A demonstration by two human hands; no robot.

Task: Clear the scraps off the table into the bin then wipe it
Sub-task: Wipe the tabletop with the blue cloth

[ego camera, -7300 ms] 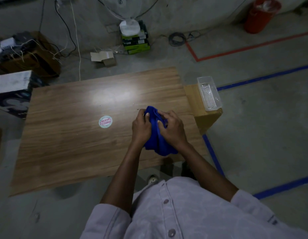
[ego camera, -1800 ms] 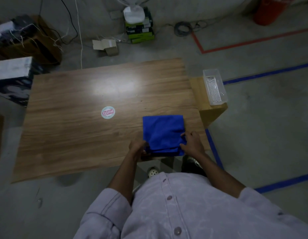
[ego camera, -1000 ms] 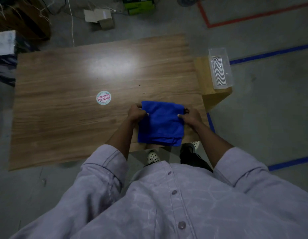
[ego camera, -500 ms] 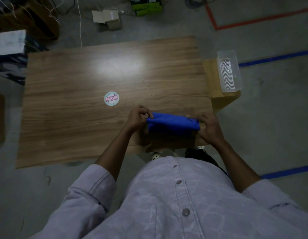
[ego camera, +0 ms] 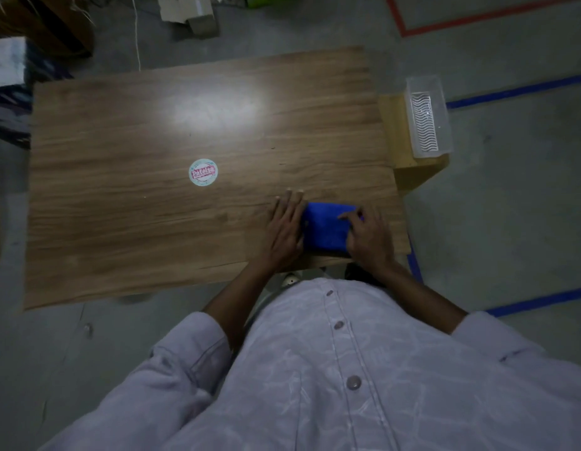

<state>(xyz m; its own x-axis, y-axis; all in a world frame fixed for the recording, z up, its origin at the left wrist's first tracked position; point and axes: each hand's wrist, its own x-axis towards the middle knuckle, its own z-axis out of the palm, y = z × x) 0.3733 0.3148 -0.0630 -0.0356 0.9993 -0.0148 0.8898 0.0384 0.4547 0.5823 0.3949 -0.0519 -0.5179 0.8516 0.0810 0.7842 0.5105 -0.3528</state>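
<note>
A blue cloth [ego camera: 325, 227], folded into a small rectangle, lies flat near the front right corner of the wooden table [ego camera: 152, 203]. My left hand [ego camera: 284, 229] rests flat on the table with its fingers straight, pressing against the cloth's left edge. My right hand [ego camera: 367, 239] lies on the cloth's right side, fingers bent over its top. A round sticker [ego camera: 203, 172] with red lettering sits on the tabletop to the left of the cloth. No bin is in view.
A clear plastic tray [ego camera: 427, 120] sits on a lower wooden stand [ego camera: 393, 131] at the table's right side. Cardboard scraps [ego camera: 188, 11] and cables lie on the floor behind the table. Boxes [ego camera: 9, 76] stand at the far left. Blue and red tape lines mark the floor.
The cloth was lifted and folded between both hands, then laid down as a smaller rectangle. My left hand has opened flat beside it; my right hand now rests on top.
</note>
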